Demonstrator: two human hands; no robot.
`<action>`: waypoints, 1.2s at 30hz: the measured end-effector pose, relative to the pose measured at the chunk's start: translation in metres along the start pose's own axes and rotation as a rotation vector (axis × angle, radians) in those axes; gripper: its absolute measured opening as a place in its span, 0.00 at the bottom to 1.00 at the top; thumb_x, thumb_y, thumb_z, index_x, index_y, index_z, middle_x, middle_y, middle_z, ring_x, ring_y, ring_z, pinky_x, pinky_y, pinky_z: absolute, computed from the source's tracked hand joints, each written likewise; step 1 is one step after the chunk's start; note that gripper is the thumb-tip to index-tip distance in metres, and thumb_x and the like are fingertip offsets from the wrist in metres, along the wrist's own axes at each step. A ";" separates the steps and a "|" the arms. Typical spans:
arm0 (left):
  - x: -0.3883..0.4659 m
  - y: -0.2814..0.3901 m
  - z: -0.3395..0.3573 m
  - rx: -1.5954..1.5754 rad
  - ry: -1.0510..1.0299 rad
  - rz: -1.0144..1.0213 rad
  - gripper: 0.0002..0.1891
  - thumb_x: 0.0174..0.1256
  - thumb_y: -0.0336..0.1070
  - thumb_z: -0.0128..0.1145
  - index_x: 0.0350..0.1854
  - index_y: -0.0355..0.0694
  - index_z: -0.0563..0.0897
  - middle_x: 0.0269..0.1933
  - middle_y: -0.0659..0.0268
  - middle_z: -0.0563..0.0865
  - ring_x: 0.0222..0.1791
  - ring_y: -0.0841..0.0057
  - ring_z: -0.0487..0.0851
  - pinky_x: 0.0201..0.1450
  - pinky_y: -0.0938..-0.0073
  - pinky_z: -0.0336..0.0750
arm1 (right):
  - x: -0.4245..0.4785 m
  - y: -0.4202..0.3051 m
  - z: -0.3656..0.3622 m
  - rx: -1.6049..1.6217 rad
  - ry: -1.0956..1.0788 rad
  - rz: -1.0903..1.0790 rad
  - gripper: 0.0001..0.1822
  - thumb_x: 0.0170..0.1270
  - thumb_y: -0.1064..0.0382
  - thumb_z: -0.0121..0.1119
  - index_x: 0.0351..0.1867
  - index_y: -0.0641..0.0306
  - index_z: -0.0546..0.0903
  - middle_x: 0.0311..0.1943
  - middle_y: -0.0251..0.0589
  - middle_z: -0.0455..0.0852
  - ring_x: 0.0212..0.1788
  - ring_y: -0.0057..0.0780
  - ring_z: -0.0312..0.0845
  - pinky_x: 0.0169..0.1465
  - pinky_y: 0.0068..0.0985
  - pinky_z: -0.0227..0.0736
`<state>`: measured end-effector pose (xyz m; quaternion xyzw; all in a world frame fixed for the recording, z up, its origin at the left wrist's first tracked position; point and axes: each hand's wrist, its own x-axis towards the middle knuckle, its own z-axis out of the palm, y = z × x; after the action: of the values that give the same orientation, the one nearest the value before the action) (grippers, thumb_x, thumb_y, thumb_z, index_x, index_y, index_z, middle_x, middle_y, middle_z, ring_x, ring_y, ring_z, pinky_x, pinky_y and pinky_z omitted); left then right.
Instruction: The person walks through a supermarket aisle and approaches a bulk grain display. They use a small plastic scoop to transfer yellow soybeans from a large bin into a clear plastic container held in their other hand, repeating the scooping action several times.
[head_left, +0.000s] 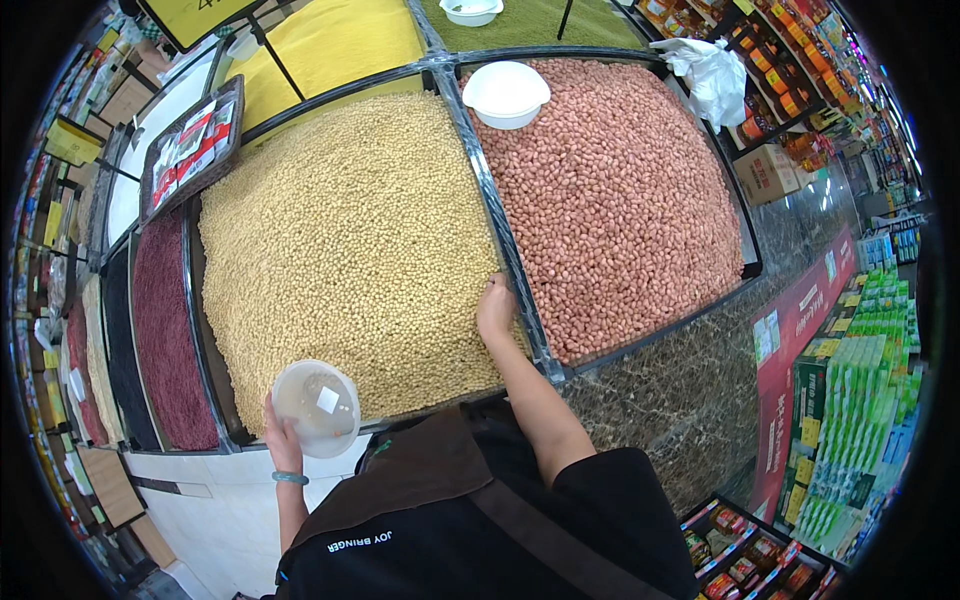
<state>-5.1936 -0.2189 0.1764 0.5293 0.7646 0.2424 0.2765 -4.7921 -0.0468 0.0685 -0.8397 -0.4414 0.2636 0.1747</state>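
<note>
My left hand (282, 437) grips the rim of a translucent plastic bowl (309, 427), which holds a white square piece and a few small bits, over the near left corner of the soybean bin. My right hand (496, 306) is at the right side of the heaped soybeans (345, 225), close to the wrapped divider (495, 195); its fingers are curled, and whether they hold anything cannot be told. Beyond the divider lie pink-skinned peanuts (607, 210), with a white plastic bowl (506, 94) resting on them at the far left corner.
A dark woven tray (236, 112) with red and white packets overlaps the soybean bin's left edge. A white plastic bag (709, 79) hangs at the peanut bin's far right corner. Bins of dark red grain (169, 330) and black grain (129, 352) stand left. A cardboard box (766, 174) is at right.
</note>
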 end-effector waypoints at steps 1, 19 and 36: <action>-0.001 0.001 0.000 -0.006 0.001 -0.013 0.32 0.59 0.19 0.42 0.70 0.37 0.59 0.60 0.42 0.74 0.58 0.52 0.76 0.60 0.63 0.69 | 0.000 -0.001 0.000 0.013 0.003 -0.005 0.11 0.68 0.68 0.51 0.47 0.73 0.75 0.17 0.45 0.77 0.16 0.32 0.69 0.22 0.31 0.64; -0.006 0.008 0.003 0.037 0.053 0.081 0.31 0.60 0.20 0.43 0.69 0.37 0.60 0.58 0.42 0.75 0.52 0.53 0.80 0.55 0.65 0.72 | -0.040 0.011 -0.020 0.759 -0.110 -0.175 0.06 0.67 0.64 0.55 0.37 0.65 0.75 0.24 0.39 0.80 0.24 0.28 0.76 0.27 0.27 0.71; -0.003 0.005 0.005 0.048 0.016 0.050 0.31 0.60 0.20 0.42 0.70 0.36 0.59 0.57 0.43 0.77 0.50 0.56 0.81 0.52 0.64 0.74 | -0.024 -0.037 -0.046 0.546 -0.290 -0.379 0.08 0.62 0.65 0.57 0.40 0.66 0.79 0.36 0.44 0.82 0.38 0.34 0.79 0.40 0.28 0.75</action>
<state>-5.1864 -0.2197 0.1769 0.5527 0.7590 0.2349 0.2515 -4.7996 -0.0495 0.1315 -0.6192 -0.5230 0.4509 0.3738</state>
